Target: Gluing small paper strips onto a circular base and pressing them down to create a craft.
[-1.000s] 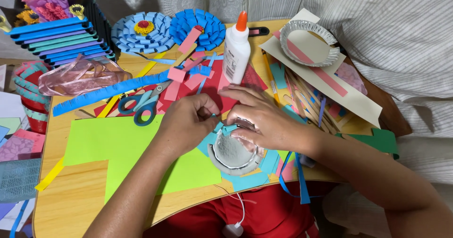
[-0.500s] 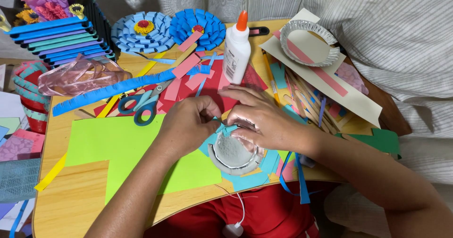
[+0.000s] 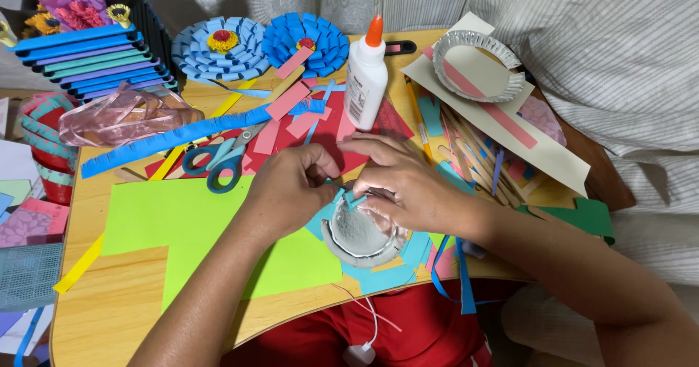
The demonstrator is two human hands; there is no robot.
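In the head view, at the centre of the frame, my left hand (image 3: 291,185) and right hand (image 3: 408,185) meet over a small foil cup (image 3: 360,236) sitting on the wooden table (image 3: 109,316). My fingertips are pressed together on a short blue paper strip (image 3: 354,200) at the cup's upper rim, with the right palm resting on the cup's right side. The strip looks light, thin and floppy, so I'd judge it best pinched near its end. The foil seems thin and easy to dent, better steadied by its rim than squeezed. The cup looks empty inside; blue paper pieces lie under it. Left of my hands is a green sheet (image 3: 175,229), above it blue-handled scissors (image 3: 218,159). A glue bottle (image 3: 365,76) stands upper centre. At upper right, a second foil dish (image 3: 510,83) has a pink strip lying across it.
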